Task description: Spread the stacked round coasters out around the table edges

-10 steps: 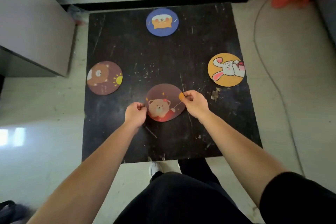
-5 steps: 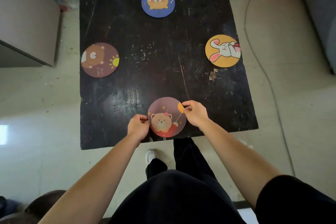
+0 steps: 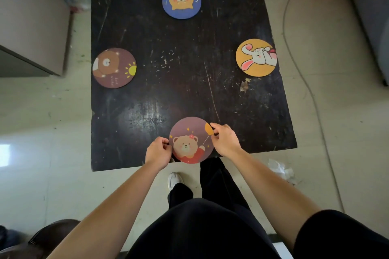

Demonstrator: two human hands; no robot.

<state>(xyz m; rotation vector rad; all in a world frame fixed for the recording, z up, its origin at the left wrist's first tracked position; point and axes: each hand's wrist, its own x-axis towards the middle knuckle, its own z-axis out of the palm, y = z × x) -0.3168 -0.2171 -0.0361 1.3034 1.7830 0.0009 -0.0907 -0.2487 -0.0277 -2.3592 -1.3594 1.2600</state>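
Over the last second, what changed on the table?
Both hands, left and right, drew the bear-with-balloon coaster from mid-table back to the near edge, fingers still pinching its sides; its rim now seems to overhang slightly. The blue coaster, brown bear coaster and rabbit coaster stayed put.

The head camera looks steeply down from above onto the black table (image 3: 189,82), fairly near.

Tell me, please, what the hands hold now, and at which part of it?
Both hold the bear-with-balloon coaster at the table's near edge: the left hand pinches its left rim, the right hand its right rim.
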